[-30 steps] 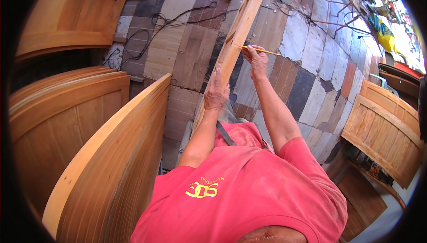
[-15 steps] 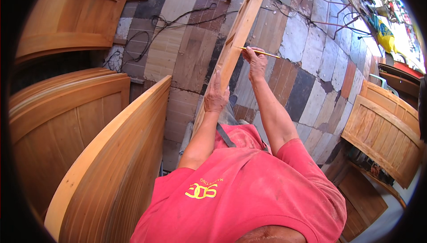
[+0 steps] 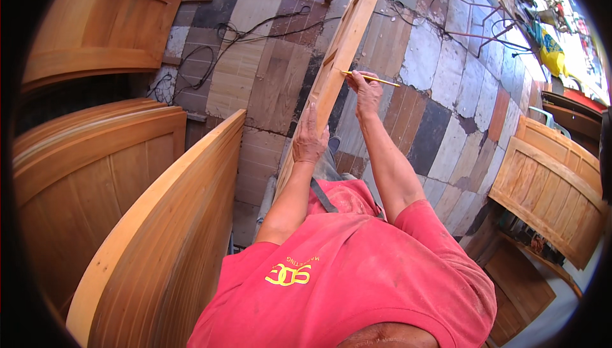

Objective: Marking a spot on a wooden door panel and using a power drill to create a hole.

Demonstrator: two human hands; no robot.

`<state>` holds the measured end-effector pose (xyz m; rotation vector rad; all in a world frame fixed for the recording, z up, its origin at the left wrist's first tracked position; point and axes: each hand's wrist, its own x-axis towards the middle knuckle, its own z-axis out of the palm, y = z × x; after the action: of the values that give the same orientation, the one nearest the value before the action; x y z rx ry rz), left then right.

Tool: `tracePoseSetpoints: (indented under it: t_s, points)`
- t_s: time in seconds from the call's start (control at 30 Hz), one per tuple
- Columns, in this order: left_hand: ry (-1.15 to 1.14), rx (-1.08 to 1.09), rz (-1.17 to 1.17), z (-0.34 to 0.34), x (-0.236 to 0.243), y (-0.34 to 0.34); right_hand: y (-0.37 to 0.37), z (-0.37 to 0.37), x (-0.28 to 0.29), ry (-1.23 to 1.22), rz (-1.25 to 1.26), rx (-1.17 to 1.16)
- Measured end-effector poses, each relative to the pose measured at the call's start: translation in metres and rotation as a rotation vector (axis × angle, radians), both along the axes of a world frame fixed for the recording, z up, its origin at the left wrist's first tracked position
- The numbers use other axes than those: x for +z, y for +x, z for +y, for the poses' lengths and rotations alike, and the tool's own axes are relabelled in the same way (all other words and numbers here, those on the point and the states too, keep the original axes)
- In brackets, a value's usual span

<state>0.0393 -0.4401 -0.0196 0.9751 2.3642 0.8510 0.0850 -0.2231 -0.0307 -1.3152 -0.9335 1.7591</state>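
Note:
A long, narrow wooden frame [image 3: 344,55], perhaps a door on its edge, runs from beside my body up to the far edge of the view. Recesses show along its left side. My left hand [image 3: 310,141] grips its near part, fingers along the left side and thumb on the right. Farther along, my right hand [image 3: 365,94] pinches a yellow pencil [image 3: 381,80]. The pencil lies nearly level, with its left end at the top edge of the wood. Its other end sticks out to the right, past my fingers.
Wooden panels [image 3: 166,220] stand close on my left, with more stacked doors [image 3: 95,150] behind. Black cables [image 3: 242,34] lie across the patchwork tiled floor [image 3: 268,93]. Another panelled door [image 3: 548,188] leans at the right. A metal-legged stand [image 3: 491,36] is at the far right.
My right hand and the pencil have shifted slightly toward me along the wood. My left hand stays in place on the frame.

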Motion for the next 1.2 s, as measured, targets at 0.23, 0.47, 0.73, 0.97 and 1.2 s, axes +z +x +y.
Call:
tracePoseSetpoints:
  t_s: [0.23, 0.47, 0.73, 0.97, 1.2]
  points:
    - [0.001, 0.001, -0.004, 0.001, 0.001, 0.000, -0.003, -0.004, 0.001, 0.065, -0.019, -0.005]
    - [0.021, 0.008, 0.018, 0.001, 0.000, 0.000, -0.006, -0.001, 0.001, 0.103, -0.005, -0.023]
    - [0.023, 0.004, 0.035, 0.003, 0.000, 0.001, -0.004, -0.003, 0.001, 0.131, -0.067, 0.001]
    - [-0.001, 0.005, 0.007, 0.003, 0.004, 0.002, -0.004, -0.008, 0.005, 0.125, -0.043, -0.005]
    - [0.006, 0.004, 0.019, 0.003, 0.003, 0.003, -0.010, 0.003, 0.007, 0.110, -0.072, -0.020]
